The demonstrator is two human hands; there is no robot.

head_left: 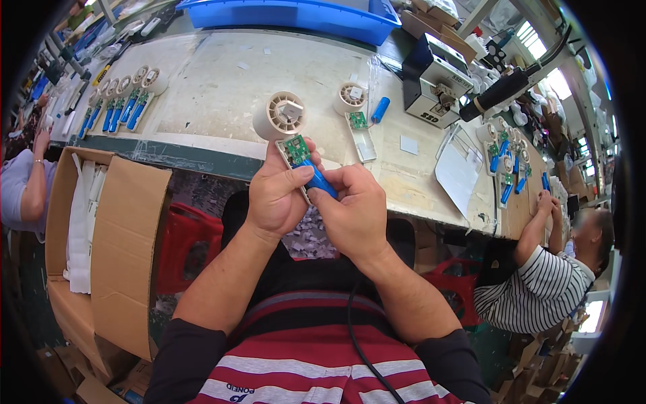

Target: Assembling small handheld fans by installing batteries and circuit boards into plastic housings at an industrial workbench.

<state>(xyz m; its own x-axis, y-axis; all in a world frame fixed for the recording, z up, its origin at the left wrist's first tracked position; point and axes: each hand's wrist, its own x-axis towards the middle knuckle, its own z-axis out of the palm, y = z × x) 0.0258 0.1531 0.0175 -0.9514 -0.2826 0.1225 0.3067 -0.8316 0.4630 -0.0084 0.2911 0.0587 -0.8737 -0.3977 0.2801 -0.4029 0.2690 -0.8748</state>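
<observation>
Both my hands hold a white handheld fan half-shell (282, 154) above the table's near edge, its round fan head (278, 116) pointing away from me. A green circuit board (295, 149) sits in the handle just below the head, and a blue cylindrical battery (317, 179) lies beyond it toward me. My left hand (276, 195) wraps the handle from the left, thumb over the battery. My right hand (356, 210) closes on the battery's near end with thumb and fingers. The handle's lower end is hidden by my fingers.
Another open fan shell (363, 143) lies ahead, beside a loose blue battery (381, 110). A boxy machine (437, 81) and a white sheet (459, 172) are right. Fan assemblies (124, 101) stand left. A blue bin (289, 15) is at the back, a cardboard box (128, 249) at left. A co-worker (548, 283) sits right.
</observation>
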